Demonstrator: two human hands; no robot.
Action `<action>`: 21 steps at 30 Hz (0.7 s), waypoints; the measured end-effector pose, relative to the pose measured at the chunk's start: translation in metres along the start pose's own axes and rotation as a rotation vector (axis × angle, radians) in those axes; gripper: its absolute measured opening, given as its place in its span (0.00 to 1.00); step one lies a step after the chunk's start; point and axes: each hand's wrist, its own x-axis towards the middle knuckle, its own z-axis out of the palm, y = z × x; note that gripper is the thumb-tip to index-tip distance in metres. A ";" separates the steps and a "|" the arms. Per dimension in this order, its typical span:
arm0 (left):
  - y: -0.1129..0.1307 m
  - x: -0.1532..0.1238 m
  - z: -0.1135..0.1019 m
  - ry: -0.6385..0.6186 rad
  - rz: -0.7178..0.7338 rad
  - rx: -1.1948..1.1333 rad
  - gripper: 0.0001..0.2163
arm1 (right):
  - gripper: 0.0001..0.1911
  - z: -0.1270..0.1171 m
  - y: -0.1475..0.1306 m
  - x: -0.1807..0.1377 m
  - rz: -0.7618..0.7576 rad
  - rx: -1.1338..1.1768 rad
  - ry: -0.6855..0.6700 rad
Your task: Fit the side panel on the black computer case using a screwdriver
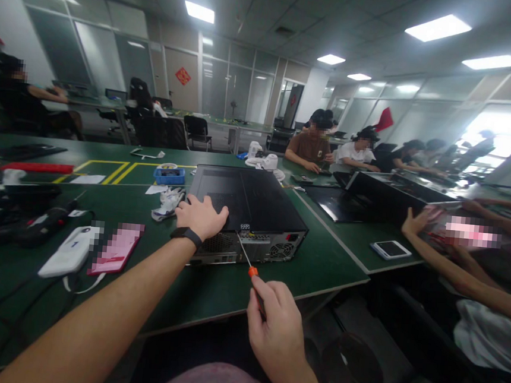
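A black desktop computer case (272,202) lies on its side on the green table, its metal back panel facing me. My left hand (202,215), with a dark band at the wrist, rests with spread fingers on the top left of the case. In my right hand (275,318) is a screwdriver (252,271) with an orange handle, most of it hidden by the closed fingers. Its thin shaft points up and away to the upper edge of the back panel, near a small perforated tab (244,227). Whether the tip sits in a screw is too small to tell.
Left of the case are crumpled gloves (168,203), a blue tray (170,175), a white power bank (69,252) and a pink phone (118,250) with cables. To the right lie another phone (391,249) and an opened case (384,197), where a co-worker's hands reach in.
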 end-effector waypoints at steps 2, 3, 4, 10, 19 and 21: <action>0.000 0.001 0.001 0.001 -0.005 -0.002 0.36 | 0.11 0.001 -0.001 0.001 0.004 -0.005 -0.007; 0.001 0.001 0.001 0.001 -0.009 -0.002 0.36 | 0.10 0.002 -0.001 0.001 0.012 -0.003 -0.004; 0.001 0.002 0.002 0.001 -0.014 -0.003 0.36 | 0.09 0.003 -0.001 0.001 0.023 0.002 0.003; 0.004 0.004 0.004 0.002 -0.045 -0.010 0.36 | 0.09 0.009 -0.002 0.000 0.052 0.049 0.048; 0.006 0.005 0.005 0.009 -0.066 -0.019 0.35 | 0.09 0.009 -0.003 0.001 0.055 0.056 0.058; 0.006 0.005 0.005 0.011 -0.070 -0.021 0.36 | 0.09 0.009 -0.004 0.002 0.055 0.052 0.061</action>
